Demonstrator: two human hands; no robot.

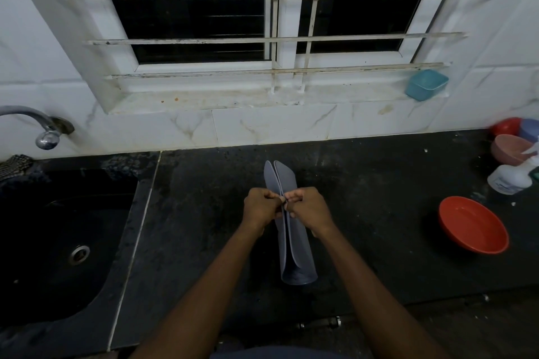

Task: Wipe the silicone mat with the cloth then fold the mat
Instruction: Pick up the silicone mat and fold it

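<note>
A grey silicone mat (294, 256), doubled over on itself, is held upright at the middle of a black stone counter (204, 213) in a kitchen lit against a dark, barred window. Its two long free edges are brought together at the top and pinched between curled fingers and thumbs: the left hand (261, 208) is closed on the edges from one side and the right hand (309, 208) from the other, with the knuckles of the two almost meeting. The rounded fold is seen at the bottom of the mat, near the counter; whether it rests on the stone cannot be told. The far corners of the mat are seen beyond the hands, slightly parted. A black sink (58, 242) with a metal drain (78, 254) is set into the counter to the left, and a chrome tap (43, 128) is fixed to the tiled wall above it. A checked cloth (14, 165) is seen at the sink's back corner, well apart from the mat. A red bowl (474, 229) is placed on the counter to the right. Further back on that side, a white spray bottle (513, 176) is grouped with a pink bowl (509, 148), a smaller red bowl (506, 125) and a blue bowl (529, 130). A teal container (426, 84) is kept at the right end of the stained window sill (218, 97).
</note>
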